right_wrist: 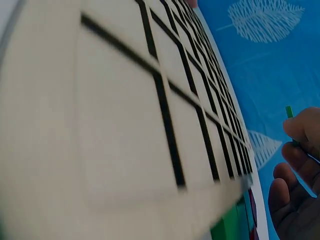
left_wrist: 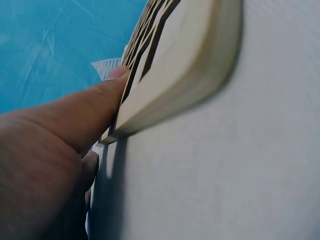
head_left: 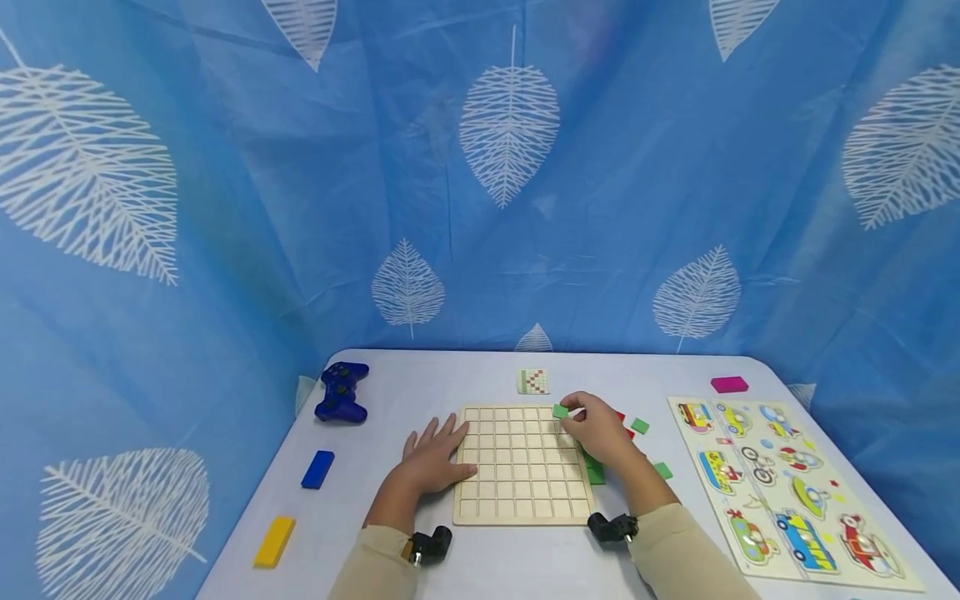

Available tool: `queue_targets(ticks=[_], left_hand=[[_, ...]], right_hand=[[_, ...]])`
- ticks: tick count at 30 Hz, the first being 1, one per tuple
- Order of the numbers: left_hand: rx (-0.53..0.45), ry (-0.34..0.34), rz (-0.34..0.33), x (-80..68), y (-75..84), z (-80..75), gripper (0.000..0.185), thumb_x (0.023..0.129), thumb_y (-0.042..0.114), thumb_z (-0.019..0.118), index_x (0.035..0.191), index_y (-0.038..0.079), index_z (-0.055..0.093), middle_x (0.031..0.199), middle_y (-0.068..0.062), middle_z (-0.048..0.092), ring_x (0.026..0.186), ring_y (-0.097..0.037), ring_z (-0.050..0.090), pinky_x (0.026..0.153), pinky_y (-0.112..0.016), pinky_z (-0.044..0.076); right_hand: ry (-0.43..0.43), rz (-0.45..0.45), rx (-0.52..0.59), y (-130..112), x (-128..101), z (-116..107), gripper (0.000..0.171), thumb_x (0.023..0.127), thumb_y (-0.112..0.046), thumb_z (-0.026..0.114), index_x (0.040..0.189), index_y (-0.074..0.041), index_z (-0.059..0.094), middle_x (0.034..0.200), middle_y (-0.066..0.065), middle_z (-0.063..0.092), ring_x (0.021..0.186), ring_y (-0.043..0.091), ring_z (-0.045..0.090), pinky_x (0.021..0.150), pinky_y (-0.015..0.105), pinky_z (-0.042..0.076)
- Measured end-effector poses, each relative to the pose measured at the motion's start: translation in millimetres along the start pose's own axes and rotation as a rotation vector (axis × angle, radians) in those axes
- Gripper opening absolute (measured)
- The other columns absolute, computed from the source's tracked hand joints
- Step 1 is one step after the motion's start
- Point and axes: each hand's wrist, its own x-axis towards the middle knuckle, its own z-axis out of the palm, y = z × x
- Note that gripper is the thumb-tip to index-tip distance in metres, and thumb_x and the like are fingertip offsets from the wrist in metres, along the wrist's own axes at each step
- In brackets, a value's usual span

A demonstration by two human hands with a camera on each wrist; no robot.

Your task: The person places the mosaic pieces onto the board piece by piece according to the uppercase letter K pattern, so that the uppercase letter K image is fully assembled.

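1. Head view: the person's left hand [head_left: 433, 457] lies flat, fingers spread, on the left edge of the pale wooden grid board [head_left: 522, 492], mid-worktop [head_left: 420, 392]. The right hand [head_left: 597, 431] has its grip pinched on a small green square tile [head_left: 560, 411] over the board's far right corner. More green tiles [head_left: 640, 426] lie right of it.
2. Left wrist view: the thumb [left_wrist: 95, 107] presses the board's edge [left_wrist: 175, 85].
3. Right wrist view: the board's grid [right_wrist: 150, 105] fills the frame; curled fingers [right_wrist: 300, 130] pinch the green tile [right_wrist: 289, 111].
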Motion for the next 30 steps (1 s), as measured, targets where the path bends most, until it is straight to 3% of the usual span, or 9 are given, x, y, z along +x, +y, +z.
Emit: queue_targets(ticks=[9, 18, 23, 30], left_hand=[[0.0, -0.013, 0.022, 4.4, -2.1, -1.2, 0.086, 0.094, 0.056, 0.071, 0.166, 0.025, 0.034, 0.176, 0.0, 0.017, 0.164, -0.036, 0.002, 0.127, -0.066, -0.004], [0.005, 0.003, 0.035, 5.4, -4.6, 0.9, 0.088, 0.094, 0.057, 0.071, 0.166, 0.025, 0.033, 0.176, 0.001, 0.019, 0.164, -0.035, 0.005, 0.127, -0.066, -0.002], [-0.006, 0.01, 0.035, 5.7, -5.9, 2.4, 0.09, 0.093, 0.059, 0.072, 0.166, 0.024, 0.033, 0.175, 0.001, 0.021, 0.164, -0.035, 0.006, 0.127, -0.066, -0.001], [-0.005, 0.026, 0.052, 2.5, -5.9, 2.0, 0.089, 0.093, 0.056, 0.072, 0.166, 0.022, 0.034, 0.175, -0.001, 0.023, 0.164, -0.036, 0.007, 0.127, -0.067, -0.001]], right_hand=[[-0.024, -0.044, 0.069, -14, 2, 30, 0.028, 0.097, -0.019, 0.073, 0.125, -0.017, 0.069, 0.122, 0.004, 0.067, 0.098, 0.018, 0.064, 0.073, 0.033, 0.056], [-0.069, -0.101, 0.117, -34, 8, 56, 0.025, 0.098, -0.017, 0.071, 0.123, -0.017, 0.069, 0.121, 0.002, 0.066, 0.106, 0.02, 0.066, 0.082, 0.039, 0.058], [-0.085, -0.102, 0.127, -39, 13, 66, 0.024, 0.098, -0.016, 0.071, 0.122, -0.017, 0.07, 0.118, 0.001, 0.066, 0.108, 0.02, 0.066, 0.089, 0.043, 0.058], [-0.068, -0.085, 0.097, -45, 23, 77, 0.023, 0.096, -0.012, 0.071, 0.119, -0.015, 0.071, 0.113, 0.002, 0.068, 0.104, 0.02, 0.065, 0.088, 0.044, 0.057]])
